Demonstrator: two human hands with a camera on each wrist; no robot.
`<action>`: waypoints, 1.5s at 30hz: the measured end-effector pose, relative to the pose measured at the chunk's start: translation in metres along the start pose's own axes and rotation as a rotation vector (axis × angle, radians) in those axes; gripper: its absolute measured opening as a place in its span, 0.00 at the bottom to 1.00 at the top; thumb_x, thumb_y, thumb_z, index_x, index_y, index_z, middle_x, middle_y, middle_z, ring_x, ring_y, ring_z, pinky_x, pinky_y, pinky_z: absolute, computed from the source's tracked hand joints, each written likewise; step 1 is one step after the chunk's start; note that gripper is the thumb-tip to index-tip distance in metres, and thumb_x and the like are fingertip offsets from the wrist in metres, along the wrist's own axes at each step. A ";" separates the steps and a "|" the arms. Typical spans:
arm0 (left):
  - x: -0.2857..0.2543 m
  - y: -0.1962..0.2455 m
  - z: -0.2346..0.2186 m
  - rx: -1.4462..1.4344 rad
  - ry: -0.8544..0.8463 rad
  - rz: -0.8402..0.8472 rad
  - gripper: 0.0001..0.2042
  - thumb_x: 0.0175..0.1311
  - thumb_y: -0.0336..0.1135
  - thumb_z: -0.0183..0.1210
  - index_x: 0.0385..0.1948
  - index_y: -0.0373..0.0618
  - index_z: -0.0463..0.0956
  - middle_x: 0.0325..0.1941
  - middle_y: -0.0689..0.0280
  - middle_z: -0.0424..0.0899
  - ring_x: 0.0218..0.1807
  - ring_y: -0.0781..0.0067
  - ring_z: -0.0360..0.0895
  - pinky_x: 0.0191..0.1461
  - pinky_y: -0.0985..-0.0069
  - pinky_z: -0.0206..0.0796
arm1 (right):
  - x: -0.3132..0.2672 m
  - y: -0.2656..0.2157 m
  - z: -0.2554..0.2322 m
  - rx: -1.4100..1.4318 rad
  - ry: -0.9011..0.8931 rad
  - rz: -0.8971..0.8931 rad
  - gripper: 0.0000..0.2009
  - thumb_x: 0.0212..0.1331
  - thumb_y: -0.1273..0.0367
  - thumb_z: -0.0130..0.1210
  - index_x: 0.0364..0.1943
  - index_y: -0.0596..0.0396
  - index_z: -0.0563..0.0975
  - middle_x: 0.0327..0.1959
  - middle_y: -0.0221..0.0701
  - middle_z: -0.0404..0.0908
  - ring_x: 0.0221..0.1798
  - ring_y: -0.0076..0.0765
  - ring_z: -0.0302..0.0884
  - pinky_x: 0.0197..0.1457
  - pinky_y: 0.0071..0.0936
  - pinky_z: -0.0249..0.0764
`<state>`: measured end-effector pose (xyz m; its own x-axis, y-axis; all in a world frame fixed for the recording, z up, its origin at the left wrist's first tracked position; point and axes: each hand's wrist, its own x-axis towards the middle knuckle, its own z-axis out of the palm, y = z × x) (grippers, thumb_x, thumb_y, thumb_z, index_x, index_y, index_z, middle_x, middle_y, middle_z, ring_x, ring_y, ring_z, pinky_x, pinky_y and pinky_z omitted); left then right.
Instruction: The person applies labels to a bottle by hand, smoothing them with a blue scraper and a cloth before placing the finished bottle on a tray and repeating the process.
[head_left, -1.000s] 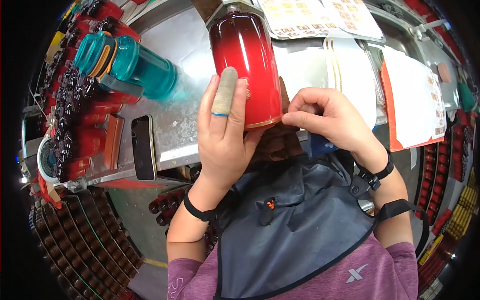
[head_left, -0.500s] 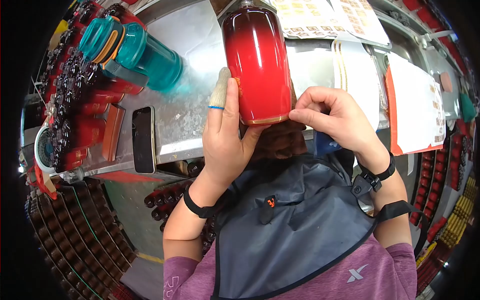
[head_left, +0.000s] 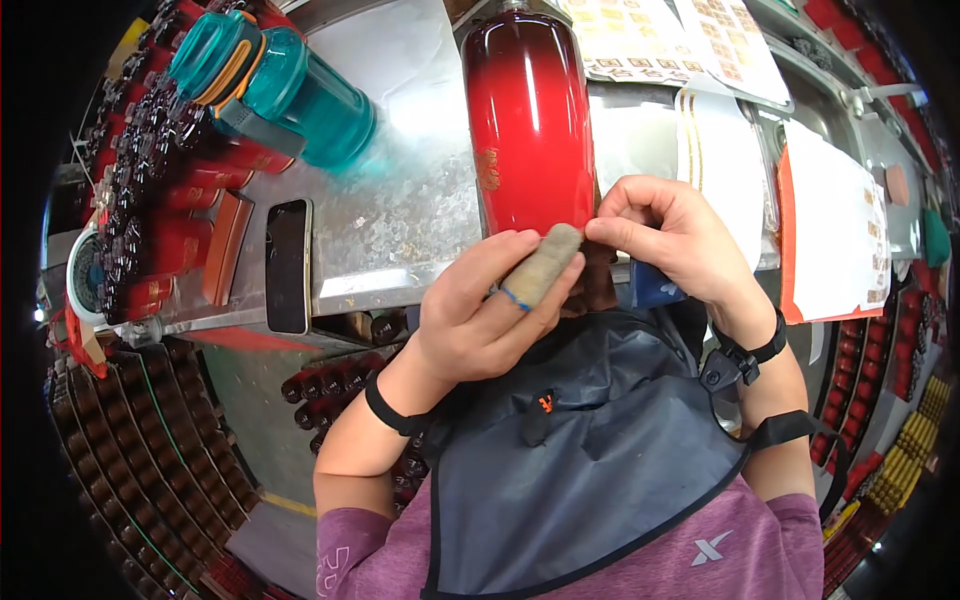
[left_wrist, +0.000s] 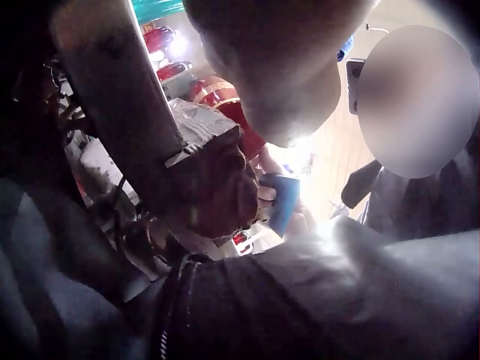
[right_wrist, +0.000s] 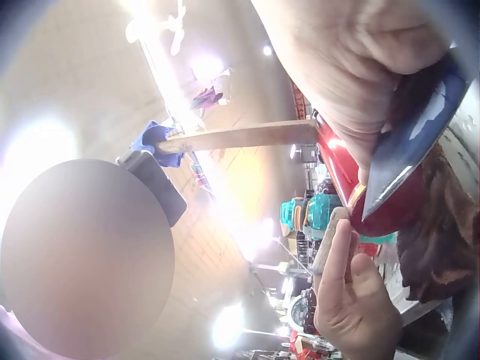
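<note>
A glossy red bottle (head_left: pixel 530 125), dark at its far end, lies with its base toward the person. The left hand (head_left: pixel 500 305) has fairly straight fingers, one in a beige finger cover (head_left: pixel 546 268), and their tips touch the base edge. At the base's right side, the thumb and forefinger of the right hand (head_left: pixel 675 238) are pinched together. A short gold strip (right_wrist: pixel 358 196) shows at that thumb tip in the right wrist view; most of it is hidden. Below the right hand is a blue piece (head_left: pixel 655 286), its hold unclear. Brown cloth (right_wrist: pixel 442 232) lies under the bottle.
On the metal table (head_left: pixel 400 225) are a teal water bottle (head_left: pixel 300 95), a phone (head_left: pixel 289 265) and a brown block (head_left: pixel 228 248) at left. Printed sheets (head_left: pixel 640 40) lie behind, and an orange-edged stack (head_left: pixel 835 225) at right. Many red bottles (head_left: pixel 185 235) stand at far left.
The left hand has moved from the bottle's left side to its base, its fingers now pointing right. The bottle appears turned, its gold marking further left. The right hand keeps its pinch at the base edge.
</note>
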<state>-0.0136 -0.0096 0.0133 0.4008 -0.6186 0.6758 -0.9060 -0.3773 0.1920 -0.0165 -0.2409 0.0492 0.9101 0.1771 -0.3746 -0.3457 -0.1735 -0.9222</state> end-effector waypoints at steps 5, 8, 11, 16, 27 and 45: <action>0.004 0.004 0.011 0.014 -0.013 0.038 0.16 0.53 0.32 0.66 0.46 0.45 0.84 0.53 0.65 0.82 0.62 0.61 0.68 0.56 0.67 0.75 | 0.000 0.006 -0.001 0.043 0.013 -0.019 0.08 0.62 0.67 0.64 0.30 0.57 0.81 0.18 0.13 0.68 0.22 0.09 0.59 0.26 0.15 0.57; 0.003 0.005 -0.002 0.114 -0.019 -0.120 0.16 0.56 0.34 0.65 0.48 0.44 0.83 0.55 0.63 0.81 0.61 0.59 0.69 0.60 0.66 0.69 | 0.001 0.004 0.002 0.033 0.000 0.005 0.08 0.62 0.67 0.64 0.30 0.57 0.81 0.18 0.14 0.68 0.22 0.09 0.58 0.26 0.15 0.57; 0.007 0.002 -0.003 0.201 -0.029 -0.212 0.24 0.58 0.44 0.67 0.54 0.42 0.79 0.64 0.58 0.75 0.63 0.53 0.67 0.65 0.63 0.63 | 0.001 0.004 0.002 0.011 -0.002 0.014 0.08 0.62 0.67 0.64 0.30 0.58 0.81 0.17 0.14 0.67 0.22 0.10 0.58 0.25 0.15 0.57; 0.026 -0.011 0.003 0.017 -0.013 -0.339 0.33 0.49 0.41 0.72 0.60 0.41 0.74 0.68 0.54 0.71 0.69 0.47 0.66 0.65 0.58 0.67 | 0.000 0.003 0.001 0.006 0.000 0.003 0.08 0.62 0.67 0.64 0.31 0.57 0.81 0.16 0.15 0.68 0.21 0.11 0.59 0.26 0.15 0.57; 0.016 -0.018 0.007 -0.090 0.029 -0.371 0.38 0.45 0.39 0.73 0.63 0.39 0.71 0.67 0.51 0.71 0.68 0.43 0.68 0.67 0.57 0.65 | -0.015 -0.018 -0.004 -0.015 -0.028 0.017 0.04 0.62 0.71 0.62 0.33 0.57 0.80 0.19 0.13 0.67 0.23 0.08 0.57 0.27 0.14 0.54; -0.009 -0.014 0.013 -0.413 0.082 -0.615 0.32 0.61 0.38 0.67 0.65 0.31 0.66 0.65 0.43 0.71 0.63 0.46 0.73 0.63 0.63 0.69 | 0.003 0.011 -0.011 0.111 0.040 -0.006 0.13 0.66 0.69 0.59 0.52 0.59 0.79 0.30 0.17 0.75 0.33 0.10 0.68 0.37 0.12 0.65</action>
<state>-0.0029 -0.0070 -0.0047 0.8552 -0.3199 0.4077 -0.5052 -0.3389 0.7937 -0.0150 -0.2525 0.0392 0.9200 0.1388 -0.3666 -0.3611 -0.0638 -0.9303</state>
